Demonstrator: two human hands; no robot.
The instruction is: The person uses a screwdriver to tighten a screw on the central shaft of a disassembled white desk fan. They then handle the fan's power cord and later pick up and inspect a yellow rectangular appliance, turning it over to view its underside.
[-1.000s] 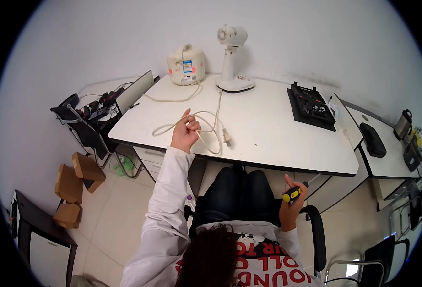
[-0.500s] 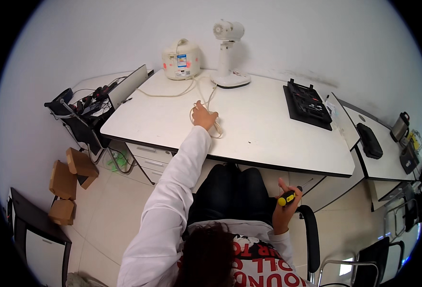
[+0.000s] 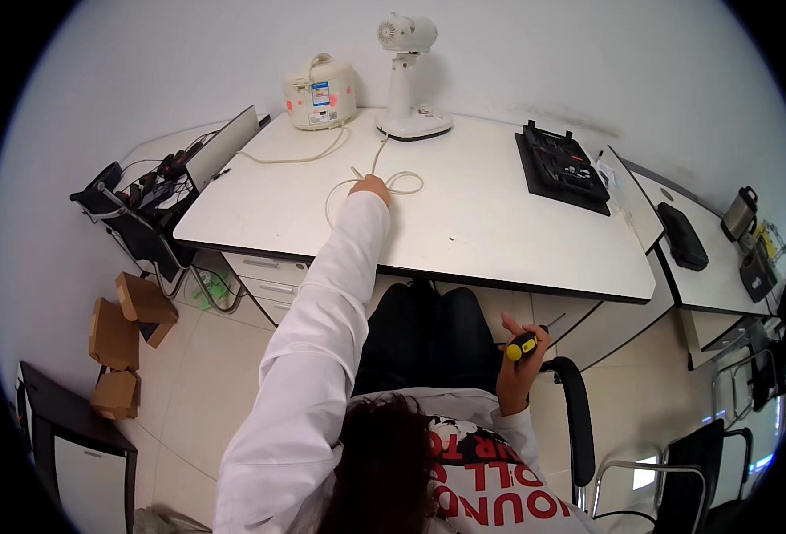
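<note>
My left hand [image 3: 372, 189] reaches out over the white desk, its fingers closed on a pale power cord [image 3: 406, 183]. Loops of the cord spread on both sides of the hand, and one length runs up to the base of a white desk fan [image 3: 408, 122]. The fan stands upright with a bare motor head, without blades or guard. Over my lap's right side, my right hand [image 3: 516, 378] grips a screwdriver [image 3: 524, 343] by its black and yellow handle. The thin metal shaft points away to the upper right.
A cream rice cooker [image 3: 320, 96] stands left of the fan, its cord trailing on the desk [image 3: 482, 205]. An open black tool case [image 3: 564, 167] lies at the right. Cardboard boxes [image 3: 113, 336] sit on the floor at left; a chair armrest [image 3: 576, 418] is beside my right arm.
My left hand has shifted on the cord, and its bundled loops have spread wider across the desk. The screwdriver stays in my right hand. The whole view has tilted slightly.
</note>
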